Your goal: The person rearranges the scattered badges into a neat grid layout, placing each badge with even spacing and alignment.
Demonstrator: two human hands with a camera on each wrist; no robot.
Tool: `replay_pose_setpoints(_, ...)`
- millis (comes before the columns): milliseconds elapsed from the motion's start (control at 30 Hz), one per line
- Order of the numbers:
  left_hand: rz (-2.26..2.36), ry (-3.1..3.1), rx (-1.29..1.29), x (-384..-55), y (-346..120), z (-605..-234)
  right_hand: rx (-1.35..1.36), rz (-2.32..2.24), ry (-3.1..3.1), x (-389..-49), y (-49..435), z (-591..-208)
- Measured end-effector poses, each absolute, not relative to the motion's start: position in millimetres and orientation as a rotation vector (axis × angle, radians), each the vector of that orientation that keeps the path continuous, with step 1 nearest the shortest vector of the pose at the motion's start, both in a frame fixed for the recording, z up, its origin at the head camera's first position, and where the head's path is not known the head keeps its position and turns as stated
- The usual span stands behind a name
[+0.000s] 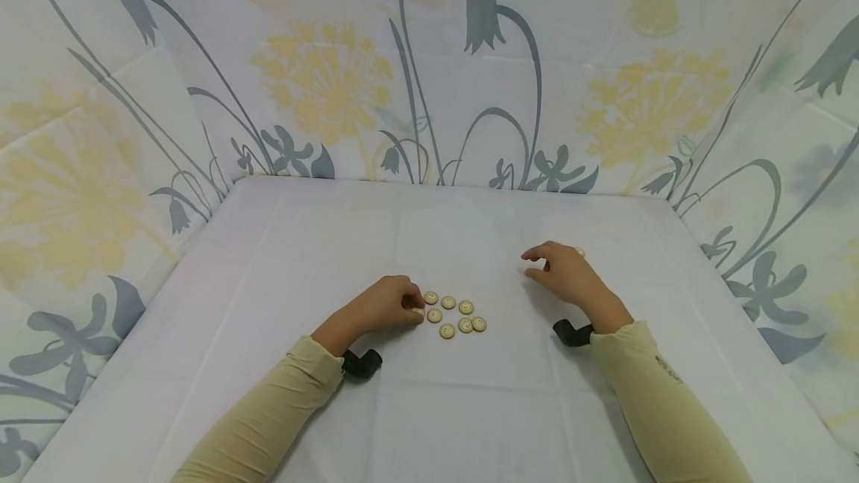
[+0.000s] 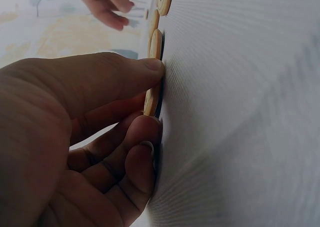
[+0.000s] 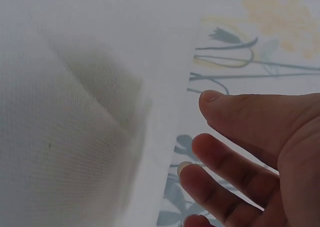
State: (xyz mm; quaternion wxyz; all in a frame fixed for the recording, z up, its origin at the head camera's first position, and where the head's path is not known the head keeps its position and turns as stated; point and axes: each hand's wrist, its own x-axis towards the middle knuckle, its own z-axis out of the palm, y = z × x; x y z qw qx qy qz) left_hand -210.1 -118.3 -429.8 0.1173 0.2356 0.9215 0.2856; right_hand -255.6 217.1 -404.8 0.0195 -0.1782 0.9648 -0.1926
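Note:
At the left end of a loose group of round cream buttons (image 1: pixel 448 302), my left hand (image 1: pixel 379 306) pinches one button (image 2: pixel 151 103) between thumb and fingers. That button sits low against the white cloth, partly covered by the fingertips. Several others lie flat just to its right, two of them overlapping. My right hand (image 1: pixel 567 274) hovers over the cloth to the right of the group, thumb and fingers apart with nothing between them. Behind its knuckles another button (image 1: pixel 580 252) peeks out, mostly hidden by the hand.
A white cloth (image 1: pixel 470 408) with faint creases covers the table. Floral fabric walls (image 1: pixel 443 80) stand along the back and both sides. A black strap piece (image 1: pixel 362 364) sits under the left wrist, with a similar black piece (image 1: pixel 573 333) at the right wrist.

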Motion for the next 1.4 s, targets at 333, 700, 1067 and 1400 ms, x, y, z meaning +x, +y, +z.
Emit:
replay_pose_setpoints(333, 0.825, 2.702, 0.689, -210, -118, -431, -0.575, -0.646, 2.939, -243, 206, -400)
replay_pose_setpoints(700, 0.835, 2.696, 0.703, -210, -118, -430, -0.717, -0.666, 2.920, -232, 196, -405)
replay_pose_setpoints(1067, 0.839, 2.682, 0.690, -210, -118, -430, -0.745, -0.638, 2.866, -223, 183, -411)
replay_pose_setpoints(1400, 0.842, 2.691, 0.704, -211, -119, -431, -0.749, -0.631, 2.816, -214, 170, -413)
